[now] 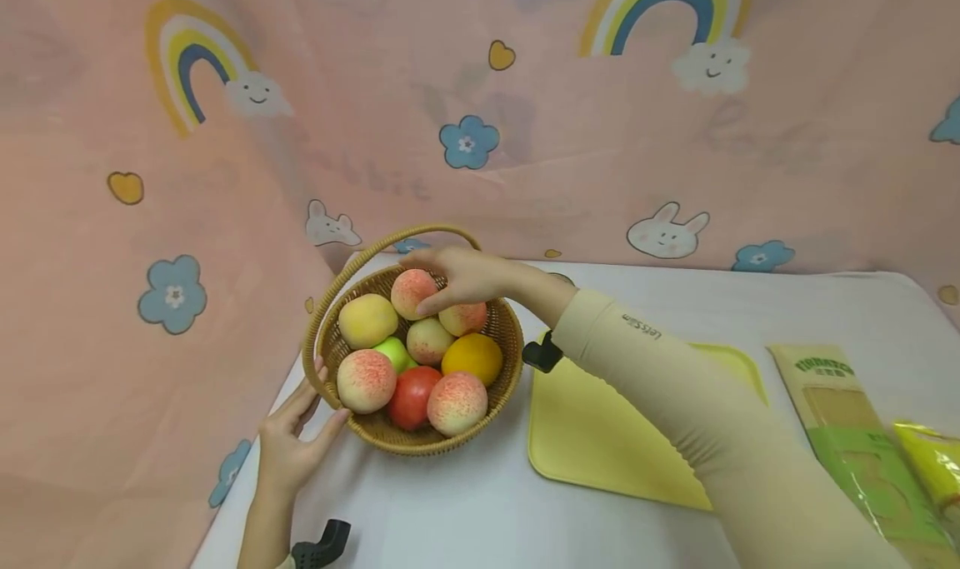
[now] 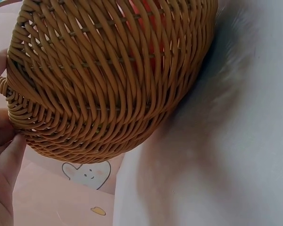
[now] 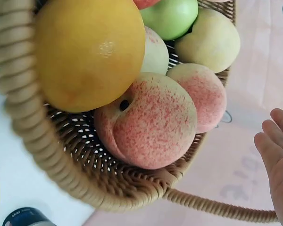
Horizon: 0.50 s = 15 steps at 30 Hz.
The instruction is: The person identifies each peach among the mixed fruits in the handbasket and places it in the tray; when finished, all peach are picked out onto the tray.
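Observation:
A wicker basket [image 1: 420, 449] with an arched handle [image 1: 341, 279] holds several fruits: peaches [image 1: 366, 381], a yellow fruit [image 1: 367, 321], an orange [image 1: 472, 359], a green apple [image 1: 395, 354] and a red fruit [image 1: 414, 397]. My left hand [image 1: 288, 452] pinches the basket's left rim by the handle's foot, thumb outside; the left wrist view shows the woven wall [image 2: 108, 84] from below. Over the basket's back, my right hand [image 1: 468, 276] reaches beside a peach [image 1: 413, 293]. In the right wrist view its fingers [image 3: 271, 148] are extended, apart from the fruit.
A yellow tray [image 1: 600, 444] lies right of the basket, partly under the right forearm. Farther right are a tan and green packet [image 1: 847, 436] and a shiny yellow packet [image 1: 930, 461]. A dark blue round object [image 3: 26, 217] stands beside the basket. Pink printed cloth [image 1: 420, 77] hangs behind and left.

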Each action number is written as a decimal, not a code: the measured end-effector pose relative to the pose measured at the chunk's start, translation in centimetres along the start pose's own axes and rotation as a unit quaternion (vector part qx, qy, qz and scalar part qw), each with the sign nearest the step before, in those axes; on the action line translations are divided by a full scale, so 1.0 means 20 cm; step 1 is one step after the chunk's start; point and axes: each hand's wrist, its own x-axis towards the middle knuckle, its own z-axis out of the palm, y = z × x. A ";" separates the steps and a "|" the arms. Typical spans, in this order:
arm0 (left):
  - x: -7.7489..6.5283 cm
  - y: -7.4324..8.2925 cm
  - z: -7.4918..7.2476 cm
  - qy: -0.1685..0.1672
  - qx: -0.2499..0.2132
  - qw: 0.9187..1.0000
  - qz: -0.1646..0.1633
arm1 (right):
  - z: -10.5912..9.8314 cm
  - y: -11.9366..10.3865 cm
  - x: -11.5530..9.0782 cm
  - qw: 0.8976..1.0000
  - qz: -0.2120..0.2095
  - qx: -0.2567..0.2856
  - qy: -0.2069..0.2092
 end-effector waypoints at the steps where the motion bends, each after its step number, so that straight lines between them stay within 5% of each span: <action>1: 0.00 0.00 0.00 0.000 0.001 1.000 -0.003 | 0.00 0.00 0.03 1.000 0.006 0.000 0.003; 15: 0.02 0.00 -0.01 -0.002 -0.012 1.000 -0.010 | 0.05 0.16 0.23 0.995 0.063 0.079 0.016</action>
